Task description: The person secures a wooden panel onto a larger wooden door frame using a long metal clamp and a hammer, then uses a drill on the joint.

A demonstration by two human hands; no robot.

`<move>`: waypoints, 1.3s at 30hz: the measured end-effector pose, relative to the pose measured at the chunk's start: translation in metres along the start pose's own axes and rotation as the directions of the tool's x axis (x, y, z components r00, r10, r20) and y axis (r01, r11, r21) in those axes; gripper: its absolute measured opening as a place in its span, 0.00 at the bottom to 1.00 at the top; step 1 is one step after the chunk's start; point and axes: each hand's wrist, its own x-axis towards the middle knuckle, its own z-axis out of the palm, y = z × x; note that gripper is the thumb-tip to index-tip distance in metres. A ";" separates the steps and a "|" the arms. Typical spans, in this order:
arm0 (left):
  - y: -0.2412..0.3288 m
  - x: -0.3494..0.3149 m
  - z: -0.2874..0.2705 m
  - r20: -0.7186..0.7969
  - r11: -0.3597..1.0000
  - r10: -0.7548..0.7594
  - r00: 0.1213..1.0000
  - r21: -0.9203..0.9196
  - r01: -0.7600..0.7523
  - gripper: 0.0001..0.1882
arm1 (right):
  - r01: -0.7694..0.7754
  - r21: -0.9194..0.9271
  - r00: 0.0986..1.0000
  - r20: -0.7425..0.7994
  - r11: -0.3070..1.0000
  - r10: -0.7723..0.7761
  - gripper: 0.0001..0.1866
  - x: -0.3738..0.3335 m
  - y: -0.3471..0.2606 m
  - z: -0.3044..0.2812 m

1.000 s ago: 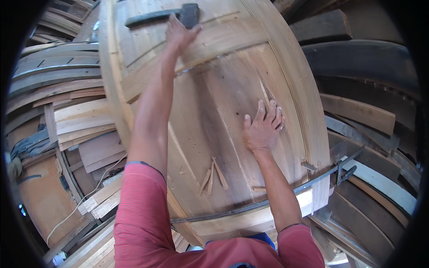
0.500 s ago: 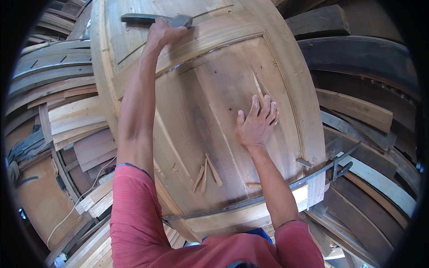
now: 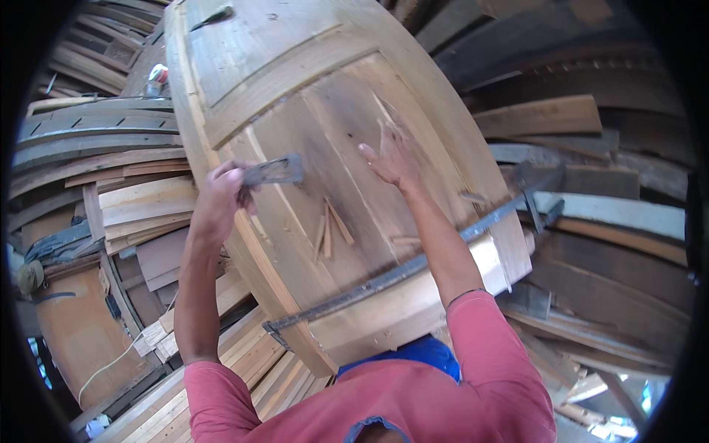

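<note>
A panelled wooden door (image 3: 288, 74) lies flat in front of me. My left hand (image 3: 221, 193) is closed around one end of a flat grey rectangular plate (image 3: 273, 170), stained brown on its face and held over the door's left edge. I cannot make out its exact kind. My right hand (image 3: 395, 156) has its fingers spread over the right part of the lower panel. A pale wood sliver (image 3: 387, 109) shows by its fingertips. Several thin wood wedges (image 3: 336, 221) rest on the panel between my hands, and another small strip (image 3: 405, 240) lies nearer me.
A long metal bar clamp (image 3: 377, 280) crosses the door's near end, its jaw (image 3: 538, 199) beyond the right edge. A dark-handled tool (image 3: 214, 18) lies at the far end. Stacked boards (image 3: 140, 196) stand on the left, more planks (image 3: 539, 117) on the right.
My left hand has come back from the far crosspiece toward me, carrying the grey plate. The right hand stays over the panel. The view has shifted, showing more of the door's far end.
</note>
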 end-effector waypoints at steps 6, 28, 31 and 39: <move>-0.013 -0.105 0.063 0.141 0.848 -0.234 0.962 -0.454 0.273 0.38 | 0.305 0.573 0.846 0.204 0.761 -0.493 0.39 -0.194 -0.060 -0.062; -0.237 -0.128 0.365 0.656 0.416 0.118 0.746 0.649 -0.637 0.33 | -0.365 0.921 0.595 0.116 0.138 0.795 0.10 -0.538 0.145 -0.105; -0.260 -0.096 0.396 0.719 0.277 0.044 0.693 0.658 -0.700 0.38 | -0.309 0.950 0.429 0.091 0.052 0.899 0.10 -0.559 0.178 -0.098; -0.271 -0.052 0.438 0.802 0.132 0.095 0.589 0.576 -0.806 0.37 | 0.117 0.905 0.337 0.352 -0.410 0.873 0.23 -0.656 0.237 -0.134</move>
